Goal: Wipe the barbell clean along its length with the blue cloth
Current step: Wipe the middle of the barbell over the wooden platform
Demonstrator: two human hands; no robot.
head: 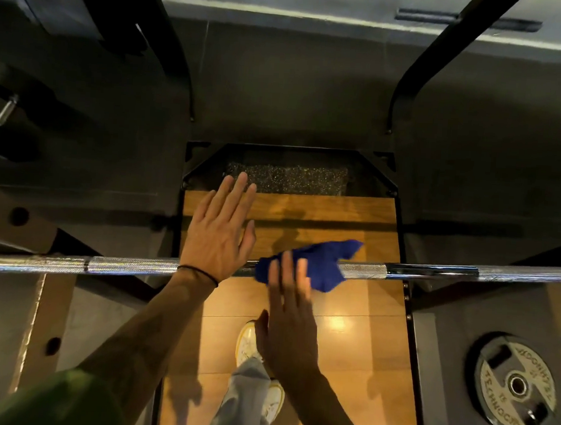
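Technogym lettering on weight plate [515, 385]

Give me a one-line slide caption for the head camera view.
Right hand presses blue cloth on the barbell; open left hand hovers alongside.

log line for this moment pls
left hand open over bar | right hand open, fingers on cloth | cloth draped on bar

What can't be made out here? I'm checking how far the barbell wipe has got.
Head view only:
- Both barbell ends: cut off by the frame edges.
- Bar under the blue cloth: covered.
- Right hand: motion-blurred, contact with the cloth unclear.
- Left hand: contact with the bar unclear.
- Bar cleanliness: glare hides it.
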